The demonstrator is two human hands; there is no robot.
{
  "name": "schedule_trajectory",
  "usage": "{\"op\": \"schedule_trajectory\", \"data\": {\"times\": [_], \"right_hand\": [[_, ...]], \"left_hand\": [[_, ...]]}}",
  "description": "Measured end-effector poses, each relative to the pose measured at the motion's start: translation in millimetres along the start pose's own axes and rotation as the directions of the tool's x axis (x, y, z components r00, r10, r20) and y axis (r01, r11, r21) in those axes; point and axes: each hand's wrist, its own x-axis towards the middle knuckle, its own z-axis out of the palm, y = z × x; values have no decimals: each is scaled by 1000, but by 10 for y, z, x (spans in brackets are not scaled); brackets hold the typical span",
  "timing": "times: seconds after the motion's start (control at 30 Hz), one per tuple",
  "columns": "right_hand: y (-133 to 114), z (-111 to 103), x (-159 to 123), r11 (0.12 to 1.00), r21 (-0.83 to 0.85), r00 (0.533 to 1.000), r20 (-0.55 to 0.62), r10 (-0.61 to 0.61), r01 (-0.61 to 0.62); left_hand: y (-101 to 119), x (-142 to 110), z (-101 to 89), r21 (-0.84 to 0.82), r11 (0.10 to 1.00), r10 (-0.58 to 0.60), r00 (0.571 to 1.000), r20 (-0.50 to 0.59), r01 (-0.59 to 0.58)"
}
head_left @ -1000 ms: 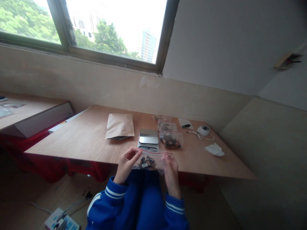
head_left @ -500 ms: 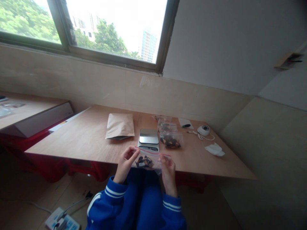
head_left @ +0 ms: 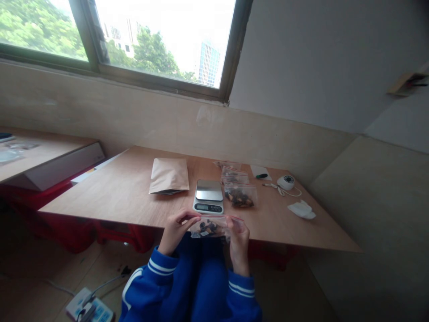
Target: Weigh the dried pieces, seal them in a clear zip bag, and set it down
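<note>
I hold a small clear zip bag (head_left: 210, 227) with a red seal strip and dark pieces inside, at the near edge of the wooden table (head_left: 127, 192). My left hand (head_left: 175, 230) pinches its left end and my right hand (head_left: 238, 239) grips its right end. Just beyond the bag a small digital scale (head_left: 208, 196) with a steel platform sits on the table. To the right of the scale lie several more filled zip bags (head_left: 239, 195). Both sleeves are blue with white stripes.
A brown paper pouch (head_left: 169, 175) lies left of the scale. At the right are a white round device with a cable (head_left: 286, 182), a white crumpled item (head_left: 302, 209) and a card with a green object (head_left: 260, 174). A power strip (head_left: 90, 309) lies on the floor.
The bag has dropped lower and closer to the table edge, so the scale's display now shows. My hands have drawn closer together along the bag's top.
</note>
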Motion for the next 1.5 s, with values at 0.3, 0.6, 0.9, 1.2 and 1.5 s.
{"op": "schedule_trajectory", "data": {"times": [0.3, 0.6, 0.9, 1.2, 1.5], "right_hand": [[1, -66, 32, 999, 31, 988, 147, 40, -45], [-9, -14, 13, 998, -40, 971, 230, 61, -53], [-52, 72, -18, 996, -35, 977, 203, -72, 81], [-115, 185, -58, 999, 27, 980, 195, -38, 33], [-183, 194, -120, 1000, -4, 927, 375, -6, 8]], "left_hand": [[59, -17, 17, 70, 998, -1, 1000, -26, 3], [-60, -32, -35, 121, 993, 9, 998, -61, -2], [19, -51, -37, -107, 988, -110, 994, 20, 111], [34, -86, -57, -117, 984, -133, 991, 18, 134], [113, -100, -41, -177, 974, -150, 988, -38, 141]]}}
